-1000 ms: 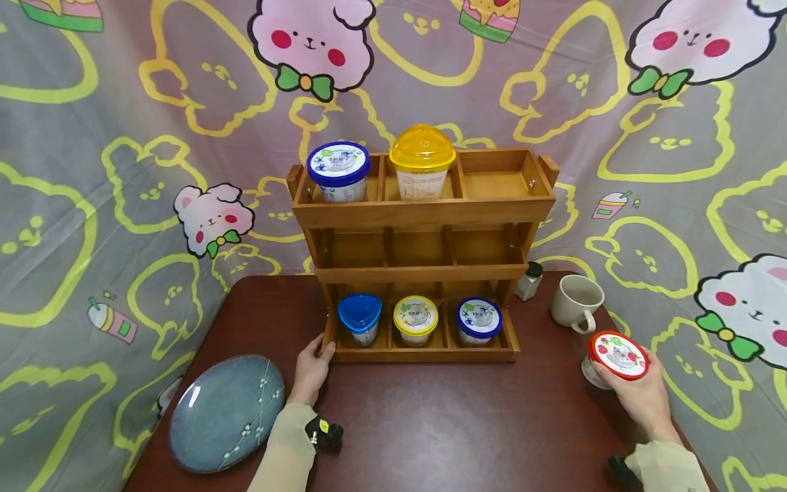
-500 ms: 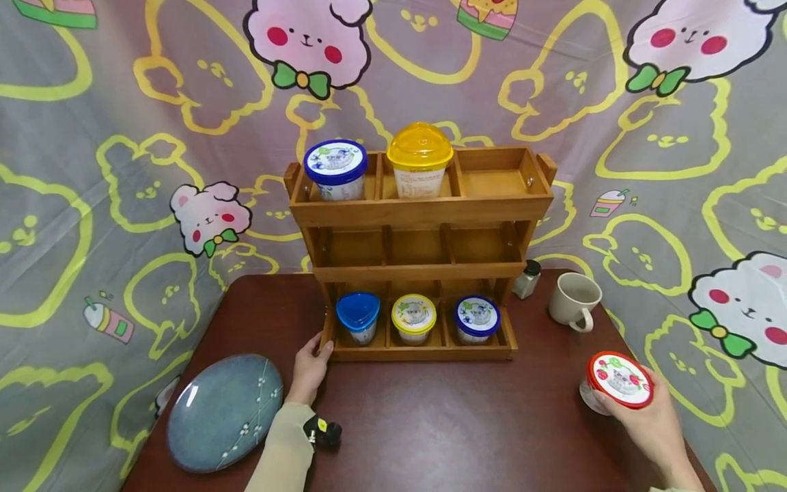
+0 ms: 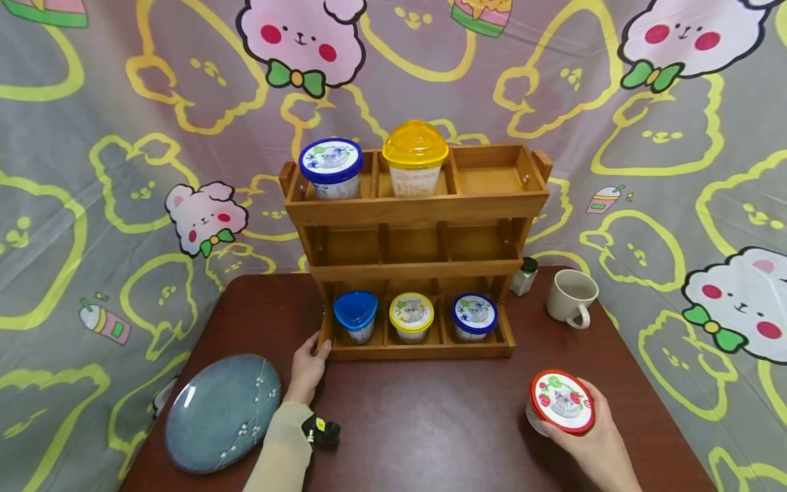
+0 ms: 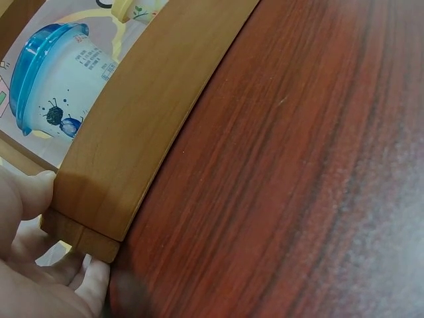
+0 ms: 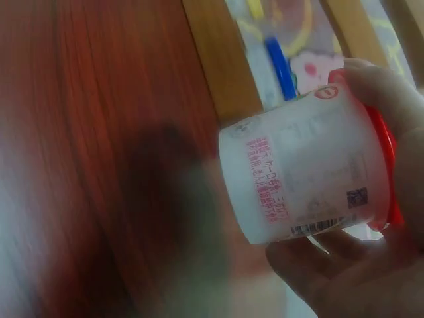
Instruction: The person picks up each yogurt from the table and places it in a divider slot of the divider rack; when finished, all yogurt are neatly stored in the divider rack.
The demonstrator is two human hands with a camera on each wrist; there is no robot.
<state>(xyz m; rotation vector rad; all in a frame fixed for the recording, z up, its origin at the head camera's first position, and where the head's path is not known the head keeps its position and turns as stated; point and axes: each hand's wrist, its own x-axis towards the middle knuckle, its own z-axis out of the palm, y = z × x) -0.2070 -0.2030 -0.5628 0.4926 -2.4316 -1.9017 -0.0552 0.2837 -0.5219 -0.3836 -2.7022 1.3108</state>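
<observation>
My right hand [image 3: 593, 437] grips a white plastic cup with a red strawberry-print lid [image 3: 562, 402], held above the table at the right. In the right wrist view the cup's printed side [image 5: 305, 165] shows, thumb and fingers round it near the lid. My left hand [image 3: 309, 369] holds the lower left front corner of the wooden three-tier rack [image 3: 418, 352], thumb on top and fingers below in the left wrist view. On the bottom tier stand a blue-lidded cup [image 3: 356, 311], a yellow-lidded cup [image 3: 411, 313] and a dark-blue-lidded cup [image 3: 475, 314].
The top tier bears a large blue-lidded tub [image 3: 332, 164] at left and a yellow domed cup [image 3: 415, 154] in the middle. A beige mug [image 3: 572, 297] and a small black-capped jar [image 3: 525, 277] stand right of the rack. At left lies a blue-grey plate [image 3: 223, 413].
My right hand has carried the red-lidded cup leftward and nearer to me, away from beside the mug. My left hand stays at the rack's corner. The head view has shifted slightly.
</observation>
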